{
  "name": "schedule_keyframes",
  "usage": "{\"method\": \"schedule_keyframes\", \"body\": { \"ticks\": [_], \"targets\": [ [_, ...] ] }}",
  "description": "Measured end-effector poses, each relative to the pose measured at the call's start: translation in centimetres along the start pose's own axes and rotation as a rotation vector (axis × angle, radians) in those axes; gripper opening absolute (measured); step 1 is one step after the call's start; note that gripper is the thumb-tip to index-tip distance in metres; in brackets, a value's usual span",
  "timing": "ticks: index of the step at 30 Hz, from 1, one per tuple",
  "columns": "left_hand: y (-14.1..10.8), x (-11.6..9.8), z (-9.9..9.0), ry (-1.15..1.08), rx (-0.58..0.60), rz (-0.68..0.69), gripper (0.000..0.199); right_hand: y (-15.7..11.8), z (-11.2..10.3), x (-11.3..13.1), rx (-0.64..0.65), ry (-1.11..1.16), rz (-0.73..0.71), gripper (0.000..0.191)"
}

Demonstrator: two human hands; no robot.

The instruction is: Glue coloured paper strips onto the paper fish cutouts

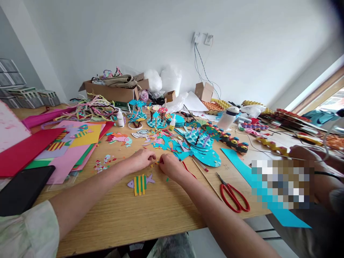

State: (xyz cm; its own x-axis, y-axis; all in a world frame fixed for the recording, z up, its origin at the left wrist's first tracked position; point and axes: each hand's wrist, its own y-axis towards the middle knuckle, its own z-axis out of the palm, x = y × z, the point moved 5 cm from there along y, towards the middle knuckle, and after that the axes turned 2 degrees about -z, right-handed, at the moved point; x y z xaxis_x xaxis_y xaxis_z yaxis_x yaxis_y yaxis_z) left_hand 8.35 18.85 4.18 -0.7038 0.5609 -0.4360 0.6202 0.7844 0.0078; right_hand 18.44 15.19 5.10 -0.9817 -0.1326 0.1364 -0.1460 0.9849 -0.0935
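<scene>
My left hand [143, 159] is closed just above the table, fingertips pinched together. Close to its right, my right hand [170, 165] is also closed, fingers bent toward the left one. Small orange paper bits [152, 165] lie between them; whatever the fingertips hold is too small to make out. Below the hands a purple paper fish [141, 184] with green and yellow stripes lies flat. Red-handled scissors [233, 195] and a thin wooden stick [206, 179] rest to the right of my right hand.
Colored paper sheets [64, 157] and a black phone [25, 190] are at the left. Behind the hands are glue bottles [120, 119], blue paper pieces [205, 156] and a bottle [228, 118]. A blue strip [242, 170] crosses the right, beside another person's arm [322, 179].
</scene>
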Motion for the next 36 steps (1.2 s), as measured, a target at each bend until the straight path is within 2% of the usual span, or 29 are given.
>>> {"method": "schedule_keyframes", "body": {
  "ticks": [6,13,18,25,30,36],
  "targets": [
    [0.8,-0.3,0.8,0.018,0.020,0.031,0.025,0.3,0.7,0.1,-0.025,-0.006,-0.014,0.023],
    [0.9,-1.1,0.9,0.034,0.041,0.040,0.019,0.1,1.2,-0.3,-0.090,0.040,-0.028,0.026],
    [1.1,-1.1,0.9,0.042,0.034,0.028,0.016,0.1,1.0,-0.7,-0.080,0.104,-0.058,0.018],
    [1.2,-0.5,0.4,0.022,0.012,0.042,0.023,0.1,0.8,-0.6,-0.065,0.103,-0.076,0.016],
    [0.9,-1.1,0.3,0.047,0.057,0.095,0.016,0.0,1.1,0.0,-0.076,0.054,-0.079,0.021],
    [1.1,-0.9,0.7,0.039,0.044,0.101,0.013,-0.5,1.4,0.1,-0.103,0.077,-0.061,0.026]
  ]
}}
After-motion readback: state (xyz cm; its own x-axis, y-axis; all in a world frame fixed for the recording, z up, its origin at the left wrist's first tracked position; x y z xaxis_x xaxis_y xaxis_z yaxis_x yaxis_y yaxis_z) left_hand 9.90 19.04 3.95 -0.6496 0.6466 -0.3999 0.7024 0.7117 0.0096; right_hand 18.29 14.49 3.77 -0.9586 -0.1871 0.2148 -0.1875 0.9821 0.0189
